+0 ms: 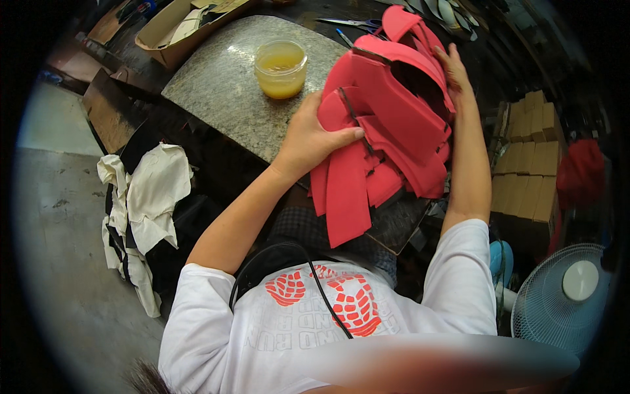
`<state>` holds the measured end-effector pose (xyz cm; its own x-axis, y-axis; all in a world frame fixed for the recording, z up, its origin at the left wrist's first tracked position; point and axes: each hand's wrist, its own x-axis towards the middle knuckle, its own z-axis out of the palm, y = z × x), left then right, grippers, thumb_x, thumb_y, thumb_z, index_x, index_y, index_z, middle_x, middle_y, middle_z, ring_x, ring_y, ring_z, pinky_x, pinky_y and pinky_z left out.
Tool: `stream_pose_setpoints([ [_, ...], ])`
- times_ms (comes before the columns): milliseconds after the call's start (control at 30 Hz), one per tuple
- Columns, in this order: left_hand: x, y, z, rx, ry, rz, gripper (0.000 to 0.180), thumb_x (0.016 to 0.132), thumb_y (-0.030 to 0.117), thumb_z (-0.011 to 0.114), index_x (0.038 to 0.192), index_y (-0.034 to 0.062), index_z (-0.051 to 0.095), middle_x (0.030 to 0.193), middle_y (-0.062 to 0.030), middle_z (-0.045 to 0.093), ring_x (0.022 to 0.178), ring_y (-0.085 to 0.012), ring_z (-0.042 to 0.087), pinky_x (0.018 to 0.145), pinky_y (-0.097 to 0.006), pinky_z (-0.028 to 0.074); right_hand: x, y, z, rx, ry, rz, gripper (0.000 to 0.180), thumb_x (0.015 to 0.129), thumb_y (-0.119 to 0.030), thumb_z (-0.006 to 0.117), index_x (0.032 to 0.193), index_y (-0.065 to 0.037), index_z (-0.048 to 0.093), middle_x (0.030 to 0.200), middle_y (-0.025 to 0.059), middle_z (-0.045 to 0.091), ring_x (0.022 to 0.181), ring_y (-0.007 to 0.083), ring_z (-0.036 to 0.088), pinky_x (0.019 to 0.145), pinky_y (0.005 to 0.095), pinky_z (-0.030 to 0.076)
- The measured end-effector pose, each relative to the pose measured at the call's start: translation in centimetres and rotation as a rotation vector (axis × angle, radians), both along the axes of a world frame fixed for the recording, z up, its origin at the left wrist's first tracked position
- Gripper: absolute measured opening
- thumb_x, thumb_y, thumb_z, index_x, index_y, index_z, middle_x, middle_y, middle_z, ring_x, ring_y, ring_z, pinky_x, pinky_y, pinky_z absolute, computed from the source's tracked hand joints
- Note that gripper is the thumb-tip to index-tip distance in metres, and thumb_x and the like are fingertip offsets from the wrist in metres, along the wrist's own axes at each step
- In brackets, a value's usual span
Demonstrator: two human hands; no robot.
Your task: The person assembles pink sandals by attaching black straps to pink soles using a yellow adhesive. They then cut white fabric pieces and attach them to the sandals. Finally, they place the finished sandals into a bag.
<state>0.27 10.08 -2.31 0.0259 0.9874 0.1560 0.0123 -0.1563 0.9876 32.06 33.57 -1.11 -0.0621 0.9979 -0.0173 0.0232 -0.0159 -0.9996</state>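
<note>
A loose bundle of red, flat-cut pieces, like leather or thick fabric with some dark edges (400,105), is held up between my two hands over the right end of the stone slab. My left hand (316,134) grips its left side, thumb lying across the front and fingers hidden behind. Against the bundle's far right side, my right hand (454,73) presses with its fingers pointing away. Several pieces overlap, curl and hang down toward my lap. Left of the bundle, a clear plastic tub (281,69) of yellow liquid stands on the speckled slab (216,85).
Scissors (354,23) and a blue pen (344,37) lie beyond the slab. An open cardboard box (177,33) stands far left. Off-white cloth scraps (159,187) hang at left. At right are stacked tan blocks (530,157) and a white fan (558,295).
</note>
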Motion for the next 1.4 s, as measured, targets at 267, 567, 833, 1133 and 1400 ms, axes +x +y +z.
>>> stream_pose_setpoints([
  [267,0.9,-0.5,0.0,0.177,0.398,-0.018,0.09,0.071,0.041,0.087,0.139,-0.0011,0.046,0.123,-0.0224,0.054,0.114,-0.0415,0.059,0.098,-0.046,0.049,6.8,-0.8,0.5,0.093,0.139,-0.153,0.108,0.085,-0.018,0.079,0.162,-0.007,0.004,0.153,0.0234,0.039,0.125,0.0306,0.057,0.103,0.0435,0.05],
  [567,0.8,-0.5,-0.1,0.192,0.394,-0.028,0.084,0.074,0.04,0.084,0.137,-0.002,0.047,0.12,-0.023,0.055,0.112,-0.0424,0.06,0.096,-0.047,0.05,10.0,0.3,-1.0,0.131,0.13,-0.362,0.11,0.082,-0.021,0.08,0.162,-0.004,0.006,0.15,0.0215,0.044,0.125,0.0285,0.057,0.104,0.0397,0.048],
  [833,0.3,0.0,-0.4,0.243,0.196,0.075,0.072,0.074,0.028,0.084,0.131,-0.0054,0.054,0.115,-0.0245,0.057,0.11,-0.041,0.057,0.097,-0.045,0.047,4.9,1.0,0.4,0.158,-0.711,-0.262,0.108,0.09,-0.054,0.068,0.162,-0.005,0.005,0.15,0.0292,0.043,0.133,0.0373,0.05,0.109,0.0441,0.041],
  [1133,0.2,0.7,-0.8,0.186,0.227,0.062,0.072,0.077,0.039,0.083,0.129,-0.005,0.056,0.122,-0.0273,0.06,0.114,-0.0395,0.06,0.099,-0.044,0.048,-2.2,-16.4,5.3,0.652,-0.776,0.036,0.096,0.09,-0.057,0.066,0.161,-0.011,0.019,0.154,0.0207,0.043,0.14,0.0389,0.04,0.116,0.0471,0.032],
  [1400,1.8,0.7,1.6,0.083,-0.063,-0.15,0.094,0.082,0.046,0.081,0.15,-0.0006,0.035,0.135,-0.02,0.057,0.121,-0.0295,0.06,0.103,-0.041,0.05,-8.4,-26.0,-0.8,0.685,-1.034,-0.048,0.143,0.058,-0.07,0.084,0.164,-0.018,0.002,0.162,0.0209,0.029,0.147,0.0493,0.025,0.116,0.0635,0.022],
])
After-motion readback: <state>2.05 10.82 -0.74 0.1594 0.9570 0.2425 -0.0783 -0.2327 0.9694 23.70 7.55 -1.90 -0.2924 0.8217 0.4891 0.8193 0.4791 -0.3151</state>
